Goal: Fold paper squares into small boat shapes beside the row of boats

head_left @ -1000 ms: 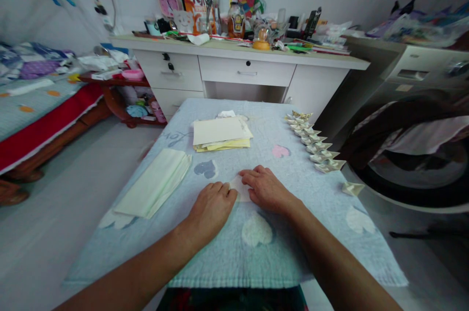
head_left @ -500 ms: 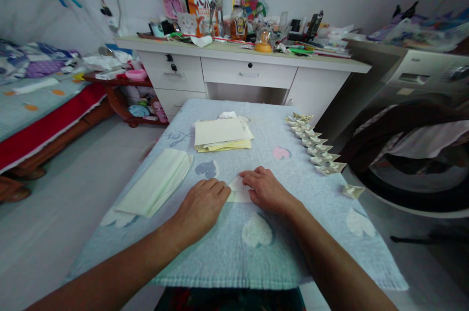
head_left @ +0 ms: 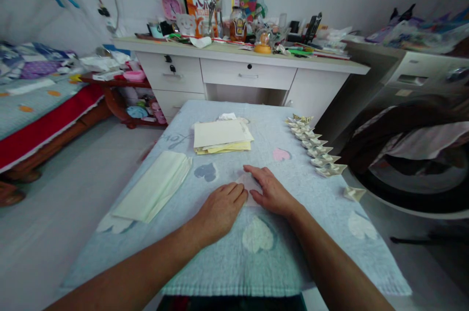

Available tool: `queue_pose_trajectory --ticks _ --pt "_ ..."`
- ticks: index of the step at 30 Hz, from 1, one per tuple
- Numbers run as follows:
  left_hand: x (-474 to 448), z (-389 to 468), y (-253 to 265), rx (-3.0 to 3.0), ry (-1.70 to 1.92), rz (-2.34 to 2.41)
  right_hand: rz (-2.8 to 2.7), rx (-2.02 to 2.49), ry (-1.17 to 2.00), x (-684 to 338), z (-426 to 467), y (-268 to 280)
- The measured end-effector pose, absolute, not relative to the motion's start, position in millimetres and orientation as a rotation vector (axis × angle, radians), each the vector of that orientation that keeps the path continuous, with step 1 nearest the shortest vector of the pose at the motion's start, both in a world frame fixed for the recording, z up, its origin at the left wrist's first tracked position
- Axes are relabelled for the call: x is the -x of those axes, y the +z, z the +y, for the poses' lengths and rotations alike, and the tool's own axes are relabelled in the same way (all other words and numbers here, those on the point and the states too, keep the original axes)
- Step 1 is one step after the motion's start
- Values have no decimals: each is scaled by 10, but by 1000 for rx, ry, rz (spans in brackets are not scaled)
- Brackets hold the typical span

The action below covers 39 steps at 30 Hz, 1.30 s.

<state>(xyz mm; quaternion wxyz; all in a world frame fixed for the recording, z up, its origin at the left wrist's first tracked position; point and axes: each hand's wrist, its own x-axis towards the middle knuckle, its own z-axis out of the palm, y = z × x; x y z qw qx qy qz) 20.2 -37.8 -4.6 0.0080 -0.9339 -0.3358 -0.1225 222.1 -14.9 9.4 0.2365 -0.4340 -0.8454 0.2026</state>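
A small piece of folded pale paper lies on the cloth-covered table between my hands, partly hidden by them. My left hand lies across the paper's left part, its fingers pressed together on it. Over the right side of the paper rests my right hand, with index finger and thumb spread apart. Farther back sits a stack of cream and yellow paper sheets. To the left is a pile of long pale green paper. Several folded paper boats stand in a row at right, with a single boat nearer me.
Behind the table stands a white desk crowded with a snack bag, a jar and small items. A washing machine holding dark cloth is at right. A bed and a low red-brown shelf stand at left.
My left hand has slid right, farther over the folded paper and closer to my right hand. The right hand's fingers have spread, its index finger now stretched forward.
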Motion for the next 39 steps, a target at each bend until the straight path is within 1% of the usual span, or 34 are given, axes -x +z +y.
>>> queue_pose_trajectory --ticks 4,14,25,30,35,39 --pt "-210 -387 -78 2889 -404 -1049 -2277 1248 471 -2207 -133 81" --pt "-234 -380 -122 2857 -403 -1050 -2503 1379 275 -2096 -208 160" --pt "-237 -380 -169 2827 -407 -1040 -2531 1521 155 -2026 -204 168" --pt "-238 -395 -159 2869 -424 -1065 -2505 1526 192 -2049 -200 152" --pt "-192 -384 -62 2984 -449 -1148 -2415 1380 419 -2208 -154 133" --pt "-114 -293 38 3147 -573 -1197 -2345 1287 555 -2299 -151 204"
